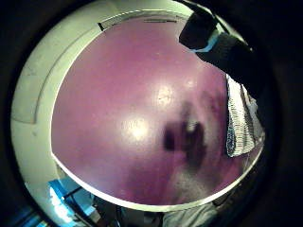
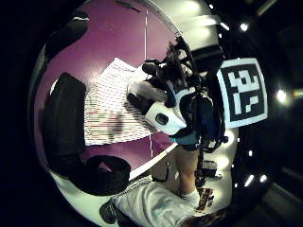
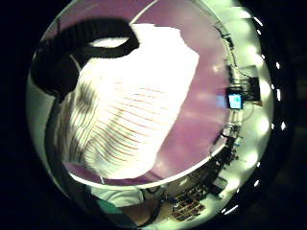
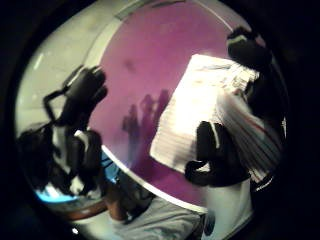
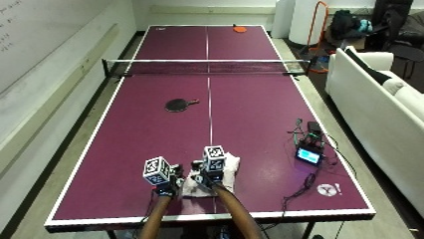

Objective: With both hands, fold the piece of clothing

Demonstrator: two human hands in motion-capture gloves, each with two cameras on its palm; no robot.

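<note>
A white garment with thin stripes (image 5: pixel 222 170) lies folded small near the table's front edge, just right of the centre line. My right hand (image 5: pixel 204 175) is on its left part and grips a fold; the right thumb side palm view shows the cloth (image 4: pixel 190 115) between its thumb and curled fingers (image 4: pixel 216 159). The garment (image 3: pixel 134 110) fills the right little finger side palm view. My left hand (image 5: pixel 165 183) hovers over bare table just left of the garment, fingers relaxed, holding nothing. From its palm the cloth (image 2: pixel 111 109) shows with the right hand (image 2: pixel 163 101) on it.
A black paddle (image 5: pixel 180 104) lies mid-table before the net (image 5: pixel 207 66), and an orange paddle (image 5: pixel 240 29) at the far end. A small device with a lit screen (image 5: pixel 309 154) and cables sits at the right edge. The purple table (image 5: pixel 132 144) has a white sofa (image 5: pixel 377 99) to its right.
</note>
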